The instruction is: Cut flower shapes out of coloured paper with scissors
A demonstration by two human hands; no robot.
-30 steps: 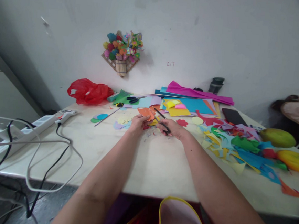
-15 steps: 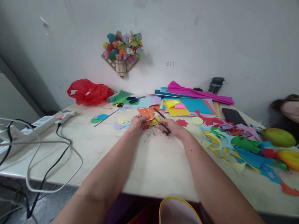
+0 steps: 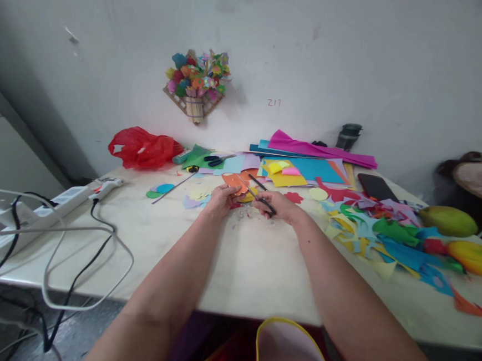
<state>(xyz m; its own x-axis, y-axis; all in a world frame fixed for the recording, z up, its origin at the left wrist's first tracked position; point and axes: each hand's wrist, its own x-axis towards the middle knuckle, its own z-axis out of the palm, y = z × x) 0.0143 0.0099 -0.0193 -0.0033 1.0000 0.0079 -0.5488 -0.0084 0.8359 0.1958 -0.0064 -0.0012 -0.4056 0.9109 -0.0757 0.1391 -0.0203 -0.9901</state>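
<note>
Near the middle of the table, my left hand point(image 3: 222, 198) is closed on a piece of orange paper point(image 3: 233, 183), pinched between thumb and fingers. My right hand point(image 3: 278, 206) grips a pair of dark-handled scissors point(image 3: 269, 206). Their blades are spread apart and point away to the left, one lying close against the orange paper; whether it touches cannot be made out. Small paper bits lie on the table under my hands. A red scalloped paper shape point(image 3: 293, 198) and a pale yellow paper circle point(image 3: 318, 194) lie right of my right hand.
Coloured paper scraps point(image 3: 387, 231) and two mango-like fruits point(image 3: 448, 221) cover the right side. Paper sheets point(image 3: 308, 169), a phone point(image 3: 377, 188), spare scissors point(image 3: 220, 160) and a red plastic bag point(image 3: 145, 148) lie towards the back. Left are a power strip point(image 3: 33, 222) and loose cables.
</note>
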